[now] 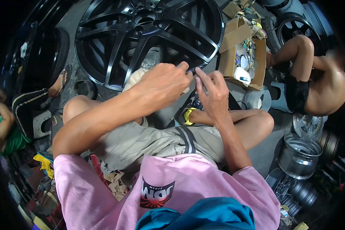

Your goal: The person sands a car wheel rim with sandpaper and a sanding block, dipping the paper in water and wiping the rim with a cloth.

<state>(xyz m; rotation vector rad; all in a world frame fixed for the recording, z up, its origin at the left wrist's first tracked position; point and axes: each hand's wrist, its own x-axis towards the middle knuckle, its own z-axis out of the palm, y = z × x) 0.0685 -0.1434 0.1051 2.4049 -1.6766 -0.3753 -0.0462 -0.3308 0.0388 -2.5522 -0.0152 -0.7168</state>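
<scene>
A large black alloy wheel (143, 42) with bright silver edges lies in front of me. My left hand (163, 84) is closed near its lower right rim, fingertips pinched around a small dark bit too tiny to name. Close beside it, my right hand (213, 94) has bent fingers, its index fingertip meeting the same dark bit at the rim's edge. What the right fingers hold, if anything, cannot be made out. Beneath my left wrist shows a cream cloth or pad (133, 79), partly hidden by the arm.
Right of the wheel stands an open cardboard box (261, 63) full of tape rolls and small items. A pale bucket (258, 100) is below it. A person (322, 90) sits at the right, another at the left. Bare metal rims (299, 157) pile up at lower right.
</scene>
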